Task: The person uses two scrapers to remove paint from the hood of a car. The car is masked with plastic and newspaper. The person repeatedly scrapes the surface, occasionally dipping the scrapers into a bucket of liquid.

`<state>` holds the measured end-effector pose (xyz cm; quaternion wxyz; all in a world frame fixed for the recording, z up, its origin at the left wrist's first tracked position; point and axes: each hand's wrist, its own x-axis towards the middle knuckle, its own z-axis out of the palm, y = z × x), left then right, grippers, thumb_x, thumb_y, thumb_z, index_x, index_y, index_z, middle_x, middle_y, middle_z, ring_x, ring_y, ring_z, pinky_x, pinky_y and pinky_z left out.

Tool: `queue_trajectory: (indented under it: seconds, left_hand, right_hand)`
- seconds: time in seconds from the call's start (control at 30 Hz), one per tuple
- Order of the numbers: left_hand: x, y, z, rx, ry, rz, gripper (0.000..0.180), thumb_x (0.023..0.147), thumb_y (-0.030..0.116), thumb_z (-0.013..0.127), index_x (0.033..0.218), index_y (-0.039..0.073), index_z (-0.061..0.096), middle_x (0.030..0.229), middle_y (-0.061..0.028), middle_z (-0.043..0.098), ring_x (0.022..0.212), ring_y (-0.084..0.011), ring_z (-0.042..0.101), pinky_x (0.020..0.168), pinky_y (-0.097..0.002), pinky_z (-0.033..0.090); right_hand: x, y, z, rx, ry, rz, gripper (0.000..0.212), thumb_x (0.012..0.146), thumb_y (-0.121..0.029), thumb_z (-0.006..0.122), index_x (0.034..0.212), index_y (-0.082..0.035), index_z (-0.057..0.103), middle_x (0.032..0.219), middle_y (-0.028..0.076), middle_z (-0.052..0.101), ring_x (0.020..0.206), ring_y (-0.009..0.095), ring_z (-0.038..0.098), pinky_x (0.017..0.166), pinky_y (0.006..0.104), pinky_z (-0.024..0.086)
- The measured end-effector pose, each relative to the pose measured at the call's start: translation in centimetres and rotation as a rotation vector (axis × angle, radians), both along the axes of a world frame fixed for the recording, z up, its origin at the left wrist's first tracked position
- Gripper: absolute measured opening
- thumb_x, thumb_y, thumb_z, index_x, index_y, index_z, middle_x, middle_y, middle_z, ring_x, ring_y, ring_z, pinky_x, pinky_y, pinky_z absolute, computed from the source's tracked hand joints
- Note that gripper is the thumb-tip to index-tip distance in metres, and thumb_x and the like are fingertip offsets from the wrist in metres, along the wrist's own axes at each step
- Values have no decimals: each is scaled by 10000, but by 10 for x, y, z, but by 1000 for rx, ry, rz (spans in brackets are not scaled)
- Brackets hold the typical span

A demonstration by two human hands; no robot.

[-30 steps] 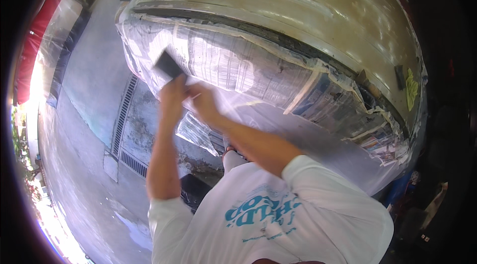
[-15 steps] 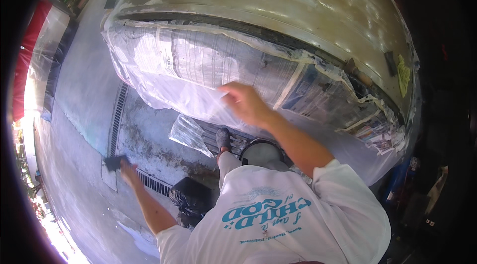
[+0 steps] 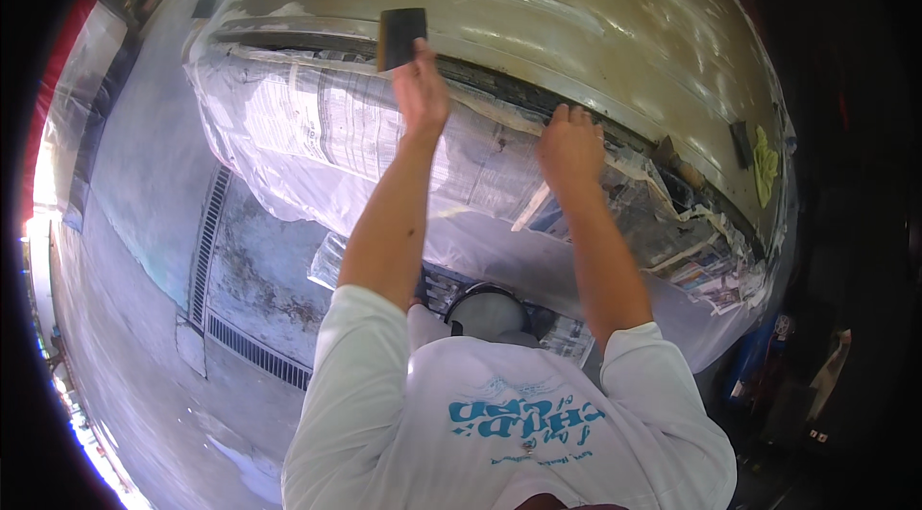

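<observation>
Pinched in my left hand (image 3: pixel 423 102) is a dark rectangular sheet with a brown edge, which looks like sandpaper (image 3: pixel 402 39). It is held up over the near edge of a large glossy tan vehicle panel (image 3: pixel 538 6); whether it touches the surface I cannot tell. My right hand (image 3: pixel 572 150) rests farther right on the dark trim strip (image 3: pixel 495 80) along that edge, fingers bent, with nothing visible in them. Below the strip hangs newspaper masking (image 3: pixel 355 121), taped and partly covered with clear plastic film (image 3: pixel 259 169).
At the panel's right end lie a dark block (image 3: pixel 740 145), a yellow-green cloth (image 3: pixel 765 169) and a brown tool-like piece (image 3: pixel 684 167). A round grey-topped object (image 3: pixel 488 313) stands by my body. A drain grate (image 3: pixel 206 246) runs across the floor at left.
My left hand has swung up from low at the left to the panel edge, carrying the sandpaper. My right hand has moved from the newspaper up and right onto the trim strip.
</observation>
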<state>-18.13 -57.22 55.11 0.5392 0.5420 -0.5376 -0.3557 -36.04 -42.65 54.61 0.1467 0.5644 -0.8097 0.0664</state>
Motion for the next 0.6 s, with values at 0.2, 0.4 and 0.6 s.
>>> queue_trajectory:
  seconds: [0.2, 0.4, 0.6]
  left_hand:
    - [-35, -7, -18, -121, -480, 130, 449, 1146, 330, 483, 1454, 47, 643, 1152, -119, 709, 1181, -356, 596, 1057, -475, 436]
    - [-38, -10, -9, -169, -392, 227, 500, 1146, 417, 464, 1216, -9, 717, 1083, -215, 712, 1076, -454, 620, 983, -537, 476]
    - [-21, -18, -40, -318, -628, 132, 604, 945, 175, 635, 1541, 107, 566, 1140, -156, 701, 1119, -353, 631, 985, -500, 479]
  right_hand:
    - [35, -34, 14, 101, -318, 221, 550, 870, -35, 740, 1410, 6, 642, 1483, 240, 637, 1407, 368, 597, 1180, 473, 475]
    - [-2, -46, 18, -105, -407, 562, 535, 871, 51, 635, 1392, -62, 679, 1469, 187, 650, 1370, 395, 612, 1131, 478, 516]
    - [-28, -79, 13, 246, -331, 990, 638, 871, 61, 567, 1505, -7, 551, 1515, 238, 590, 1432, 416, 539, 1230, 507, 407]
